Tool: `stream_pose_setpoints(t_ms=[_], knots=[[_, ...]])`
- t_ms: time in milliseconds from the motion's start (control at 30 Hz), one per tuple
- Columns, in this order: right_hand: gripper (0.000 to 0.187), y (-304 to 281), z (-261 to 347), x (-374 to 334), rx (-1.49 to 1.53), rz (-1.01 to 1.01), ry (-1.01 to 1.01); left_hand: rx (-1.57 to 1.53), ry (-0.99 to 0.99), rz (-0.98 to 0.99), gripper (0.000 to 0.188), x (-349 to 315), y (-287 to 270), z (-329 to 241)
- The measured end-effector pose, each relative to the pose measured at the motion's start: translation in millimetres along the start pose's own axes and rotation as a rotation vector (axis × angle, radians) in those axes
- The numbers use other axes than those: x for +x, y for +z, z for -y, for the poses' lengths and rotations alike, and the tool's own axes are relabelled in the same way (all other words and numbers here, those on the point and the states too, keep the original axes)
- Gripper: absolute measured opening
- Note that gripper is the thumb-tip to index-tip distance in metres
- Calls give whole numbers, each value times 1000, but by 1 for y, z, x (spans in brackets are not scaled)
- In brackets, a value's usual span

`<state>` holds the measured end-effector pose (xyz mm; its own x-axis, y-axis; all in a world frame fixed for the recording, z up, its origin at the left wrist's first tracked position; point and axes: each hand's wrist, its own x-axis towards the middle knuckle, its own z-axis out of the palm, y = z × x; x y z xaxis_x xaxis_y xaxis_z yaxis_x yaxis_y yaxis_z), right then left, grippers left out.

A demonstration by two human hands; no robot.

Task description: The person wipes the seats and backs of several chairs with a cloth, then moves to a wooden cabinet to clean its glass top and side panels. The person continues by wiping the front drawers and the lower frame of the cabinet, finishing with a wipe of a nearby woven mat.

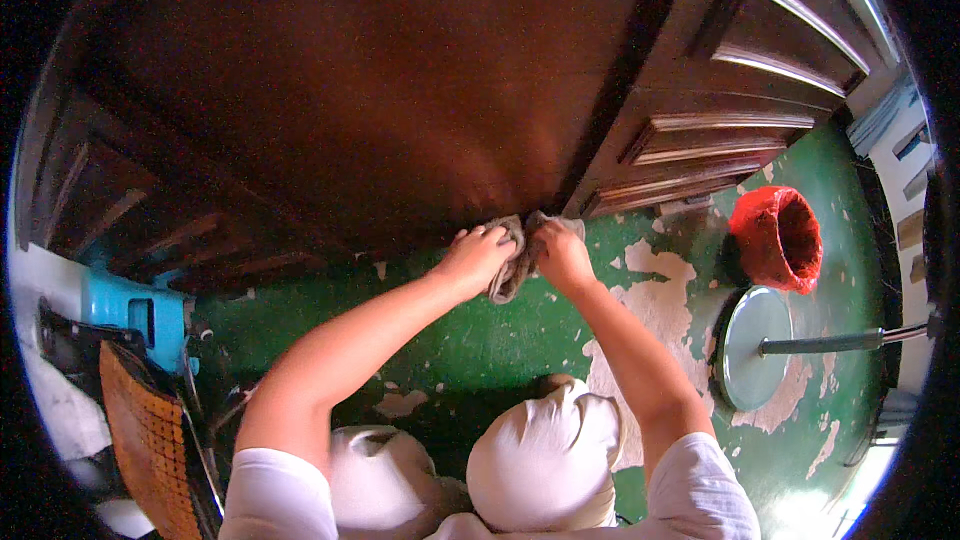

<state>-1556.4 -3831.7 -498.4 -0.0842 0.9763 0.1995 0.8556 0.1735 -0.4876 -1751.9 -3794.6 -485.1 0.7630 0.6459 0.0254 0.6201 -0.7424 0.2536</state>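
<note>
A greyish-brown cloth [509, 280] is bunched between my two hands, close to the bottom edge of a dark brown wooden door [400, 90]. My left hand [477, 256] closes on the cloth's left side, and a fold of it hangs down beside the fingers. On the other side, my right hand [560, 252] grips the cloth, part of which shows above the knuckles. Both forearms reach forward over my bent knees. The undersides of the fingers are hidden by the hands and the cloth.
A panelled wooden leaf [720, 120] angles off to the right. Near it stand a red-lined bin [760, 240] and a round grey-green base with a pole [755, 350]. At left are a blue plastic stool [165, 325] and a beaded seat [145, 440]. The green floor [480, 340] has peeling paint.
</note>
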Motion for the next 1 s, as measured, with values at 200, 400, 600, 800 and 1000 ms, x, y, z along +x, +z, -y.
stream_pose_setpoints(t_ms=[200,400,600,800,1000], knots=[[35,-107,39,-31,292,-637,-92,-185,9,-601,24,7,-128,-75],[40,-177,29,27,114,-1053,-184,386,351,-1071,30,93,-204,-119],[55,-149,0,58,40,-1137,-258,375,384,-837,42,112,-159,-116],[55,-194,-105,60,50,-1257,-196,342,464,-667,46,197,-133,-174],[51,-222,-176,48,197,-1281,20,434,532,-704,36,264,-116,-214]])
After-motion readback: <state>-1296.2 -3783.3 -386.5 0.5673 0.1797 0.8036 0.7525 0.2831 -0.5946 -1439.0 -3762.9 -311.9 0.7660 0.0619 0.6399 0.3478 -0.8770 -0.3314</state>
